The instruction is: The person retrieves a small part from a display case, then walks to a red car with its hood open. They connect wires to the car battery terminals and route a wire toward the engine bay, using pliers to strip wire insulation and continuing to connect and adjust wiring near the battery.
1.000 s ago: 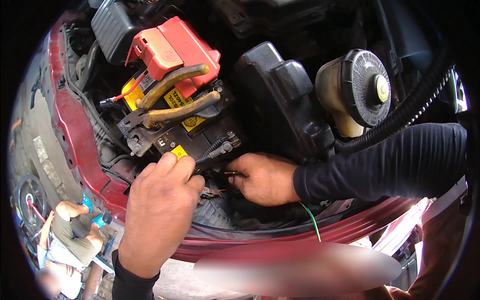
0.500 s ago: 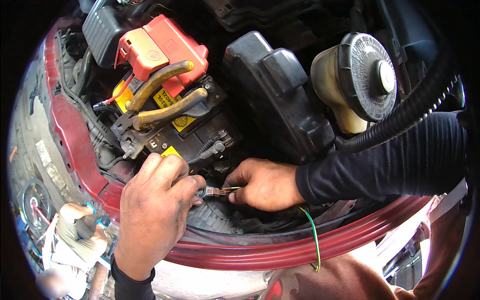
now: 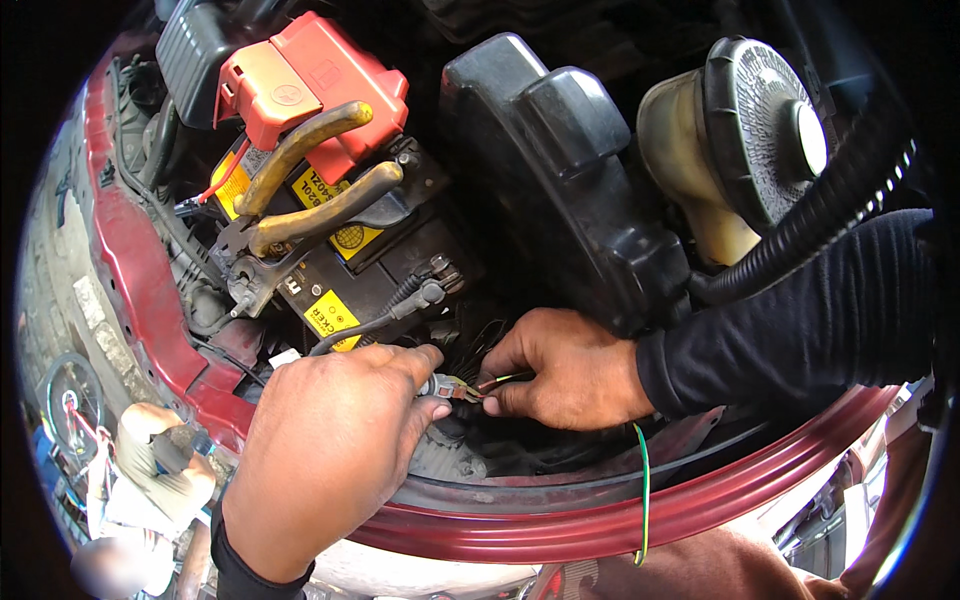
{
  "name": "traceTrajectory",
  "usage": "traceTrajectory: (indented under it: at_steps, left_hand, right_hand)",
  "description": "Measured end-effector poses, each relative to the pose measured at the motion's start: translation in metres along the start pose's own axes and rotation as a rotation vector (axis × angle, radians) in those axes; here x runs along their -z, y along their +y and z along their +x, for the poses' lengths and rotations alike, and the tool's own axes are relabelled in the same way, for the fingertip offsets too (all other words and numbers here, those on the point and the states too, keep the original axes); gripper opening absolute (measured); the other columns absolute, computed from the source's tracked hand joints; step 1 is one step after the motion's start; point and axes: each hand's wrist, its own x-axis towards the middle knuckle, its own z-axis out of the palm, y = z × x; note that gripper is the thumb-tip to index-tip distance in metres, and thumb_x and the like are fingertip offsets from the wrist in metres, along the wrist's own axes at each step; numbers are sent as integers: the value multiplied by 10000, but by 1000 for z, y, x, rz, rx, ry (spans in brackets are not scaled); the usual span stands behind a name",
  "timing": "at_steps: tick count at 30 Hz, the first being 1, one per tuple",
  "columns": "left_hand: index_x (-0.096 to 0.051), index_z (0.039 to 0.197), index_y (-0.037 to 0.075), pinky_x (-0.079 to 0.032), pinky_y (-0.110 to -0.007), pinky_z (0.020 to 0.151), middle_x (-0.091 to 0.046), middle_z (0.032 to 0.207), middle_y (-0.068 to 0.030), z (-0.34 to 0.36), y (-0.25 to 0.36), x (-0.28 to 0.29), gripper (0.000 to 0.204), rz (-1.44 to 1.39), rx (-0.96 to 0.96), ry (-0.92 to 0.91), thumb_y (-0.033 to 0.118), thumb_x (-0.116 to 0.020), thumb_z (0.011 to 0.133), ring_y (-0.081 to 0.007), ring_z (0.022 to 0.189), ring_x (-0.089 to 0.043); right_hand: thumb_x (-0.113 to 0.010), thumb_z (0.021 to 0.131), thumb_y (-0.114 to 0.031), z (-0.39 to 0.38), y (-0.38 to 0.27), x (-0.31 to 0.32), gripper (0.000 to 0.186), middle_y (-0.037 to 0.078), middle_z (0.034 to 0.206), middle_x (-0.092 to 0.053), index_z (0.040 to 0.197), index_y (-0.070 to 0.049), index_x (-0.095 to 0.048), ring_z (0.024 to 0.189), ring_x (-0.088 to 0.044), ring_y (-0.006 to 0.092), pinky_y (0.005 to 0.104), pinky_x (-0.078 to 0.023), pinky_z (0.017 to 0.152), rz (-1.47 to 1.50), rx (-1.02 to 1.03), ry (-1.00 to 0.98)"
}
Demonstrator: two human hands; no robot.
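Note:
Over the front of a car's engine bay, my left hand [image 3: 325, 440] is closed, pinching a small grey wire connector [image 3: 436, 385] between thumb and fingers. Thin wires [image 3: 472, 390] run out of the connector's right end. My right hand [image 3: 570, 370] is closed on these wires just beside the connector, with thumb and forefinger pressed together. A green-and-yellow wire [image 3: 644, 490] comes out below my right wrist and hangs over the red body edge. Pliers with worn yellow handles [image 3: 325, 215] lie across the car battery [image 3: 375, 275], beyond my left hand.
A red terminal cover [image 3: 330, 90] sits on the battery. To its right stand a black box [image 3: 560, 150] and a capped fluid reservoir [image 3: 740, 150]. A ribbed black hose [image 3: 820, 230] passes above my right forearm. Outside at left are a person [image 3: 150, 480] and a bicycle wheel [image 3: 72, 410].
Both hands, still at the connector and wires, have moved a little to the right in the picture. My left hand has turned, showing more of its back. The view has shifted slightly.

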Motion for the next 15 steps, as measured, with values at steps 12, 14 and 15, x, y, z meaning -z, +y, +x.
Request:
traceTrajectory:
  at_steps: [12, 14, 15]
  left_hand:
    - [-767, 1036, 27, -560, -481, 781, -727, 822, -225, 15, 2, -7, 237, -28, 115, -97, 178, -765, 853, -408, 847, -726]
    - [-768, 1037, 25, -558, -488, 776, -724, 818, -227, 15, 1, -8, 241, -30, 104, -88, 181, -761, 854, -413, 840, -723]
    - [-768, 1038, 24, -557, -491, 774, -722, 817, -229, 15, 1, -9, 243, -31, 98, -84, 182, -759, 854, -416, 836, -721]
  right_hand:
    - [-762, 911, -255, 4, 4, -3, 279, 218, 945, -745, 1045, -10, -774, 949, -725, 358, 437, -545, 848, -56, -9, 127]
    - [-767, 903, -259, 5, 5, -5, 284, 223, 949, -743, 1036, -8, -773, 955, -726, 363, 444, -547, 846, -76, -9, 157]
    - [-766, 903, -257, 6, 5, -6, 281, 225, 952, -742, 1033, -8, -772, 958, -726, 365, 445, -548, 849, -79, 6, 162]
